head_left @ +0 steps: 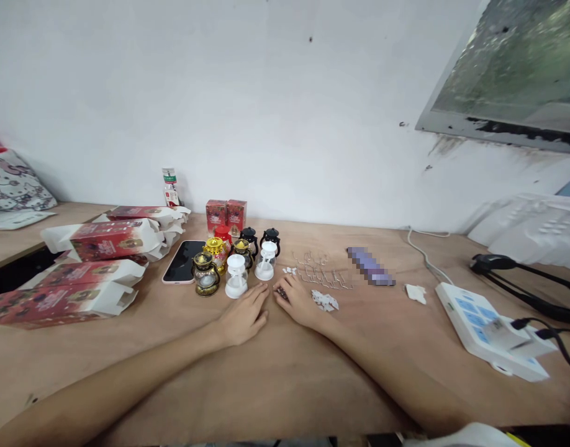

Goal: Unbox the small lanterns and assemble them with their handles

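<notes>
My left hand (243, 316) lies palm down on the table, fingers stretched out, just in front of a small white lantern (237, 277). Beside it my right hand (297, 302) rests with its fingers apart over some tiny dark pieces (282, 292), too small to name and partly covered. Behind my hands stand more small lanterns: another white one (266, 262), a black-and-gold one (205, 274), a gold one (215, 251), a red one (223, 234) and black ones (271, 239). Several thin bent wires (320, 271) and small white pieces (325, 301) lie right of my right hand.
Red-and-white cartons (108, 239) lie open at the left. A phone (185, 262), two small red boxes (235, 215) and a bottle (170, 187) are behind. A pixelated purple object (369, 267), a power strip (485, 332) with plugs and a black-framed object (527, 285) occupy the right.
</notes>
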{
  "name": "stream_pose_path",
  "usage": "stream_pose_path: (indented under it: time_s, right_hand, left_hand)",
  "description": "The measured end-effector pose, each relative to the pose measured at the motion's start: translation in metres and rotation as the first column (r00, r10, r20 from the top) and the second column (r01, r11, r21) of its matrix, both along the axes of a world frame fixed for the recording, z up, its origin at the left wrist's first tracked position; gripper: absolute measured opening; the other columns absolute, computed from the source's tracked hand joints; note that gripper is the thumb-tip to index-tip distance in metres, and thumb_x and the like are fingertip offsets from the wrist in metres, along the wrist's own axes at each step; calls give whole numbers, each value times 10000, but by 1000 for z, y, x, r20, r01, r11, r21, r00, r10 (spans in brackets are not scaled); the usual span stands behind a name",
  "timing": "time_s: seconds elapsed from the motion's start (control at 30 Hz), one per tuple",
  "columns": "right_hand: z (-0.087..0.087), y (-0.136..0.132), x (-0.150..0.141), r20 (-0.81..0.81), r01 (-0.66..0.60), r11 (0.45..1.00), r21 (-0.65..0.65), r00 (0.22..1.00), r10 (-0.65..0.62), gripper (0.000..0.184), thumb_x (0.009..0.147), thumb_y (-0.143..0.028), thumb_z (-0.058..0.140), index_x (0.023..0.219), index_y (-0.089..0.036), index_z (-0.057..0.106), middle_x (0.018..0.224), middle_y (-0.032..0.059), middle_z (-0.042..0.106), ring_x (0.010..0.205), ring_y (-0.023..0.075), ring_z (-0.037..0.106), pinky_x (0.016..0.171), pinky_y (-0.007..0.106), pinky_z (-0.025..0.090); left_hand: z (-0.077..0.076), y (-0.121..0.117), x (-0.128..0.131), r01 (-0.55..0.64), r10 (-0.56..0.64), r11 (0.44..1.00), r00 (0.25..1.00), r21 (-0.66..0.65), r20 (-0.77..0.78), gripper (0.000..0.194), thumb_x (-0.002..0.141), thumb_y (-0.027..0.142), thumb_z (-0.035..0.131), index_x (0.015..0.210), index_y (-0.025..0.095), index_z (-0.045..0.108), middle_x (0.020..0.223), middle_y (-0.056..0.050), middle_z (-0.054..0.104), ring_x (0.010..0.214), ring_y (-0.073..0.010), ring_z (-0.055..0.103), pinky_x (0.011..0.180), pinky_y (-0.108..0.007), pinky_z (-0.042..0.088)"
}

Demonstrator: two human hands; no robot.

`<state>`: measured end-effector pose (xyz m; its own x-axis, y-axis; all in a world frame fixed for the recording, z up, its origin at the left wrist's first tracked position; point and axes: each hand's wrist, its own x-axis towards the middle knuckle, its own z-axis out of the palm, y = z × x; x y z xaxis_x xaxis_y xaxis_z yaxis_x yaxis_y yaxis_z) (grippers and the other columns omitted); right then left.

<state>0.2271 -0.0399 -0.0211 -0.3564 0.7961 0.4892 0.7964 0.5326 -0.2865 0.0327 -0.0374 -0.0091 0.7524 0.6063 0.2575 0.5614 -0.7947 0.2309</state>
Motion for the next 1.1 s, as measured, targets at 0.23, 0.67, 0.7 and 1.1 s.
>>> stream_pose_path:
  time_s: [0.23,0.67,0.7,1.1]
  right_hand:
    - [0,-1,7,55,40,998,45,998,-42,81,827,-132,447,824,-183,510,869,79,579,837,227,508,776,373,447]
    - [8,-1,1,79,72,982,175,993,-87,152,859,-172,462,782,-181,592,867,96,620,893,248,508,818,400,424]
    - [10,1,0,34,80,986,149,996,-86,152,858,-170,463,772,-182,587,868,95,620,890,243,512,821,396,423]
    - [16,51,-17,-299,237,962,-135,916,-268,336,698,-312,654,945,-186,465,942,65,562,862,216,570,771,383,479]
  left_hand:
    - [6,-2,2,-20,17,998,999,-60,-52,484,863,215,406,1310,30,417,1412,-209,404,1341,-269,347,1107,-440,330]
    - [4,-2,3,-19,18,1000,999,-4,-49,470,877,231,384,1302,35,427,1393,-207,430,1330,-270,366,1093,-430,354]
    - [4,-2,3,-16,16,1000,999,0,-51,467,879,233,383,1297,32,432,1389,-209,435,1328,-273,368,1091,-431,356]
    - [4,0,2,-34,34,999,999,1,-22,447,848,233,439,1256,51,467,1360,-199,470,1289,-277,422,1080,-432,372]
